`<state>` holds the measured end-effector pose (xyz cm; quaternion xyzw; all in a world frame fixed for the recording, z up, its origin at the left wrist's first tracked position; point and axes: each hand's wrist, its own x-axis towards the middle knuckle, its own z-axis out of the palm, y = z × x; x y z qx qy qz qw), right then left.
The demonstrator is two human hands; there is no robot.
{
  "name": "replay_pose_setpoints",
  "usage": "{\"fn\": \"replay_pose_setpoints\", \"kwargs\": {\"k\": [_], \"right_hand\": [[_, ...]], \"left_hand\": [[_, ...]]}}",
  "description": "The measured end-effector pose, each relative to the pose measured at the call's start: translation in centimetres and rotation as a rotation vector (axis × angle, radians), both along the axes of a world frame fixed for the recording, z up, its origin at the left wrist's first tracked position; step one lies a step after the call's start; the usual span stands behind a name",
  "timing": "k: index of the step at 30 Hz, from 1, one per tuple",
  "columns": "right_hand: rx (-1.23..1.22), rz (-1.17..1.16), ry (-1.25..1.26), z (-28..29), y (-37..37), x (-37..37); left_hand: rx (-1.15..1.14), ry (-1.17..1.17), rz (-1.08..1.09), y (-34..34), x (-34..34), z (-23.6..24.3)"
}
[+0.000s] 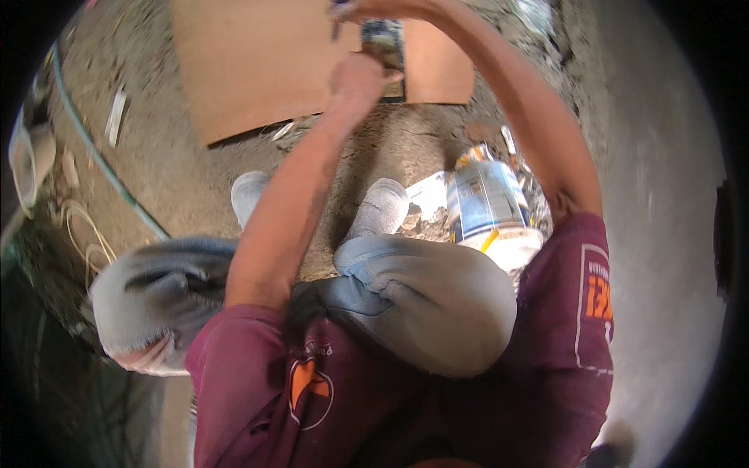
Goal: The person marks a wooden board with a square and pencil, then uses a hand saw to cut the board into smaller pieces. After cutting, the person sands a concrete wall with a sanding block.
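A flat tan board [257,66] lies on the ground in front of my feet. Across it runs a narrow dark-edged rectangular piece [394,90] with a mottled, shiny face; whether it rests on the board or fills a gap I cannot tell. My left hand [359,82] bears down at this piece's left edge, thumb stretched to the right, the other fingers blurred and partly hidden. At the top edge of the view, my right hand [355,11] is closed round a small, thin dark tool [336,30] with a purplish top, too blurred to name.
Right of my shoe [378,204] stands a blue-and-white bucket [488,199] with a yellow strip. A green hose [105,168] curves along the left, near pale looped cord [82,222] and a white container [31,168]. Rubble and scraps lie before a grey concrete surface [655,195] at right.
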<state>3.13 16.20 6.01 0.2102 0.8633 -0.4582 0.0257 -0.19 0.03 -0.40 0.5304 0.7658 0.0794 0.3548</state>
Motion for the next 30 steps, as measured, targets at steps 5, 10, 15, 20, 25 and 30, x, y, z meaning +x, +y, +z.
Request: {"fn": "replay_pose_setpoints", "kwargs": {"k": [5,10,15,20,25,30], "right_hand": [[-0.042,-0.132,-0.27,11.7,0.3,3.2],[-0.177,-0.116,-0.037,7.8,-7.0,11.9],[0.224,-0.033,-0.298,3.3,-17.6,10.6],[0.099,-0.248,0.131,-6.2,-23.1,8.6],[-0.212,-0.719,0.191,-5.3,-21.1,2.8],[0.085,-0.652,0.013,-0.8,-17.9,2.6]], "left_hand": [[-0.141,-0.033,-0.215,2.9,-2.3,-0.8],[-0.376,0.071,-0.417,5.8,-3.2,3.1],[-0.153,0.175,-0.463,6.6,-1.9,3.1],[-0.151,0.363,-0.27,6.2,1.1,2.6],[-0.343,0.429,-0.369,8.3,3.5,4.8],[-0.322,0.466,-0.446,9.2,5.0,2.7]]}}
